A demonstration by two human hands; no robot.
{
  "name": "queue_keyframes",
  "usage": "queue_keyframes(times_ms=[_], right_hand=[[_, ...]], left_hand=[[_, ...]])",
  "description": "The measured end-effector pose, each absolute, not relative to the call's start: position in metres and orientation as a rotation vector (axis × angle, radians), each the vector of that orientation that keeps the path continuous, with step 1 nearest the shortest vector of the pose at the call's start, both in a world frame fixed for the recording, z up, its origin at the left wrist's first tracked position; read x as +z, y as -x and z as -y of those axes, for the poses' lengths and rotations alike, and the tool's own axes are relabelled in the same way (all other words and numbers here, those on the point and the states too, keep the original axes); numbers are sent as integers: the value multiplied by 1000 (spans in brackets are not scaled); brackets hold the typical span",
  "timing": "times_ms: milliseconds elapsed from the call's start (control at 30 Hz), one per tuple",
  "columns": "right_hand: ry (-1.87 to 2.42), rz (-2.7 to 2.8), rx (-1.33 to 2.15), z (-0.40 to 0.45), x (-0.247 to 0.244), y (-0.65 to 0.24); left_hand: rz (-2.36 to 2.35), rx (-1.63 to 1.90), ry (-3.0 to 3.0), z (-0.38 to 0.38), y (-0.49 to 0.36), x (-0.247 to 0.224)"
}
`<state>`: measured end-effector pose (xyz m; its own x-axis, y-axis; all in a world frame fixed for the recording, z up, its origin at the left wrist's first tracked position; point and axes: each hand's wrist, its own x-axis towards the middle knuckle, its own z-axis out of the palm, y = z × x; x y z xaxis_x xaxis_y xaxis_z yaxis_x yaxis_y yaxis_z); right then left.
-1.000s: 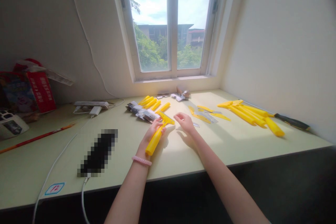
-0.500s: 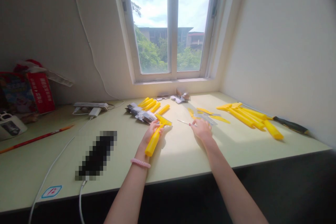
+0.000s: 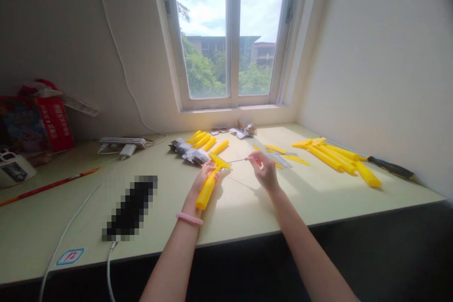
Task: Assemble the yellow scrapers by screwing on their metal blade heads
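With our left hand (image 3: 199,180) wrapped snugly round it, we are gripping a yellow scraper-like tool (image 3: 206,192) by its neck over the desk (image 3: 161,214), presumably steadying its head. With our right hand (image 3: 266,170) we are pinching a thin screwdriver (image 3: 244,159) (whether its tip is touching is unclear), seemingly levelling it at that head. Flat yellow pieces (image 3: 297,159) are lying near the right hand, likely for easy reach.

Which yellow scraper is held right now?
The scraper gripped in the left hand; the partly wrapped ones and the bare pile at right lie on the table.
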<state>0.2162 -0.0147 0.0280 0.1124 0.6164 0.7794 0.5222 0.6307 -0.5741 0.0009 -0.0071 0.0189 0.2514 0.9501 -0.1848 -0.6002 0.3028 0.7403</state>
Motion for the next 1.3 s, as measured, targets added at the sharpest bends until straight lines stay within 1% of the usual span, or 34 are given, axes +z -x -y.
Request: queue_keyframes(times_ms=[167, 967, 1300], right_hand=[[963, 1584, 59, 11, 26, -216], [947, 1613, 149, 8, 25, -215], [1015, 1603, 203, 13, 29, -215]], left_hand=[[-679, 1155, -598, 8, -2, 20], [-672, 1154, -583, 11, -3, 24], [-672, 1138, -680, 5, -2, 15]])
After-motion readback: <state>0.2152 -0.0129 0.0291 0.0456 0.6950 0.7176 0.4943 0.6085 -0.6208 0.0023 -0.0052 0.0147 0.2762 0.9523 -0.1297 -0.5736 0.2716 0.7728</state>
